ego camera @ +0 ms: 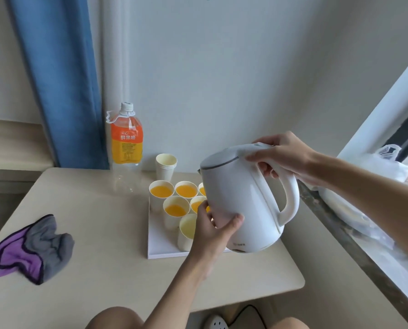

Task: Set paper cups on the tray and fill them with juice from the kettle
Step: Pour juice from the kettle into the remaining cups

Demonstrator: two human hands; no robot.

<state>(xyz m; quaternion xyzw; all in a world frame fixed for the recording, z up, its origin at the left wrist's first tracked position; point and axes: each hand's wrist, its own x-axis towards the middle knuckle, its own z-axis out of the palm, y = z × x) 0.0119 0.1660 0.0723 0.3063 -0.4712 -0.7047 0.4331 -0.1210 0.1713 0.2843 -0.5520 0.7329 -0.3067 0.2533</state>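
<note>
The right hand (pixel 284 155) grips the kettle (pixel 243 200) handle; the left hand (pixel 216 230) clasps its body above the tray (pixel 160 248). Risk: overtilting may splash juice past the empty cup (pixel 187 230) at the tray's 6 o'clock side.

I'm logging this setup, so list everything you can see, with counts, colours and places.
kettle: one, white, tilted over tray
juice-filled cups: five visible, white, on the tray
unfilled cup: one, white, tray's near side
cup stack: one, white, behind the tray
tray: one, white, on table
bottle: one, orange label, table's back
cloth: one, purple and grey, table's left
table: one, beige
curtain: one, blue, back left
left hand: one, holds kettle's body
right hand: one, grips kettle's handle
</note>
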